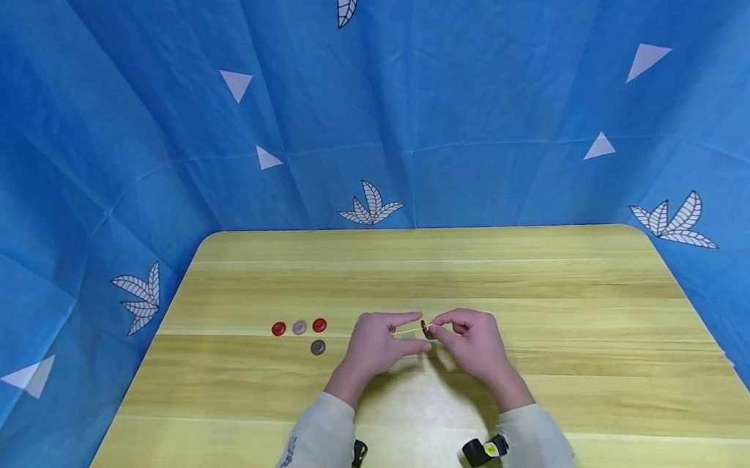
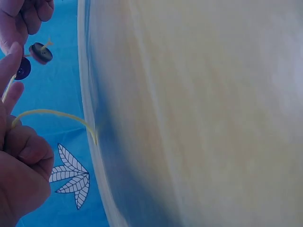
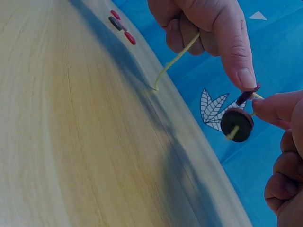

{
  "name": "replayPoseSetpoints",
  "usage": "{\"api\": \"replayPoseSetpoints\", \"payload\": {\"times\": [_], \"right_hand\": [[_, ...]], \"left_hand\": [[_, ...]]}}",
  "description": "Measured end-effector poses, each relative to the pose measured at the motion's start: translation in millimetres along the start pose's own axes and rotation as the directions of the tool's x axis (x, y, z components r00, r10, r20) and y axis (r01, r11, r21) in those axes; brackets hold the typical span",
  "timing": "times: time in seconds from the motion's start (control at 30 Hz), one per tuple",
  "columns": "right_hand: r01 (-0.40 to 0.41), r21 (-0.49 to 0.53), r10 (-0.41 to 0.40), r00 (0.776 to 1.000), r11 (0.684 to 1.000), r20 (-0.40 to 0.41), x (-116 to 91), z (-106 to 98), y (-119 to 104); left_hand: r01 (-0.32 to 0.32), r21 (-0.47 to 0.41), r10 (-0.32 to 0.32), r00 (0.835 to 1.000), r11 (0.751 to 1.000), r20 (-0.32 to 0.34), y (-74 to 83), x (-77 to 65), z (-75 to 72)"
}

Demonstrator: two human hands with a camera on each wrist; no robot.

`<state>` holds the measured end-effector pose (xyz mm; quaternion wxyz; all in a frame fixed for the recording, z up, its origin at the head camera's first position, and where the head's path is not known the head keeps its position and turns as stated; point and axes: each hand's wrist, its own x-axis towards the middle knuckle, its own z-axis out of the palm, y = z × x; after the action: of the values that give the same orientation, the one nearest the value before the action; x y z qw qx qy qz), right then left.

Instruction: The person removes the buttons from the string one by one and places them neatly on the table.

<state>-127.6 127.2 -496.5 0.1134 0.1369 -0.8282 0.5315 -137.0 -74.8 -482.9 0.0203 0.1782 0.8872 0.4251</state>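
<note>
My left hand (image 1: 372, 342) holds a yellow string (image 3: 176, 57) in its curled fingers, with a loose end hanging below. Its forefinger and thumb reach out, and in the right wrist view a fingertip touches a dark red button (image 3: 246, 96) threaded on the string. Close beside that, my right hand (image 1: 477, 341) pinches the string near the buttons. A thicker brown button (image 3: 236, 125) hangs by the right fingertips, a short knotted-looking string end poking out of its face. Both hands are raised above the table.
On the wooden table (image 1: 242, 391), left of the hands, lie a red button (image 1: 279, 329), a pale pink button (image 1: 299, 327), another red button (image 1: 319, 325) and a grey-brown button (image 1: 318, 347). A blue patterned curtain (image 1: 484, 108) surrounds the table's far side and flanks.
</note>
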Motion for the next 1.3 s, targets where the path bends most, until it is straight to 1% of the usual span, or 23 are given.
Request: {"api": "replayPoseSetpoints", "payload": {"times": [0.13, 0.2, 0.4, 0.47, 0.67, 0.87, 0.97, 1.13, 1.3], "right_hand": [[0.0, 0.002, 0.0, 1.0, 1.0, 0.001, -0.2, -0.1, 0.6], [0.004, 0.006, -0.004, 1.0, 1.0, 0.0, -0.4, 0.0, 1.0], [0.01, 0.008, -0.01, 1.0, 1.0, 0.0, -1.2, 0.4, 1.1], [0.008, 0.007, -0.008, 1.0, 1.0, 0.0, -1.4, 0.4, 1.5], [0.019, 0.014, -0.019, 1.0, 1.0, -0.003, -2.0, 0.4, 2.0], [-0.001, 0.013, 0.001, 1.0, 1.0, 0.009, -2.1, 0.1, 2.5], [-0.014, 0.012, 0.014, 1.0, 1.0, 0.018, -1.9, 0.0, 2.1], [-0.018, 0.012, 0.018, 1.0, 1.0, 0.021, -2.2, 0.2, 1.1], [-0.009, 0.026, 0.009, 1.0, 1.0, 0.019, -3.0, 0.3, 1.5]], "left_hand": [[-0.047, 0.06, 0.049, 0.998, 0.997, -0.037, 0.4, 0.5, 1.3], [-0.06, 0.084, 0.065, 0.997, 0.995, -0.051, 0.4, 0.8, 2.3], [-0.077, 0.097, 0.083, 0.994, 0.992, -0.064, 0.5, 0.7, 4.5], [-0.073, 0.09, 0.079, 0.995, 0.993, -0.068, 0.7, 0.3, 4.5], [-0.04, 0.045, 0.043, 0.997, 0.998, -0.068, -0.5, -1.1, 4.3], [-0.05, 0.05, 0.055, 0.995, 0.998, -0.088, -3.0, -1.3, 2.4], [-0.044, 0.05, 0.049, 0.994, 0.998, -0.098, -4.1, -1.8, 0.9], [-0.023, 0.042, 0.027, 0.995, 0.999, -0.097, -4.9, -3.1, -2.8], [-0.025, 0.019, 0.027, 0.994, 1.0, -0.109, -7.3, -4.6, -6.2]]}}
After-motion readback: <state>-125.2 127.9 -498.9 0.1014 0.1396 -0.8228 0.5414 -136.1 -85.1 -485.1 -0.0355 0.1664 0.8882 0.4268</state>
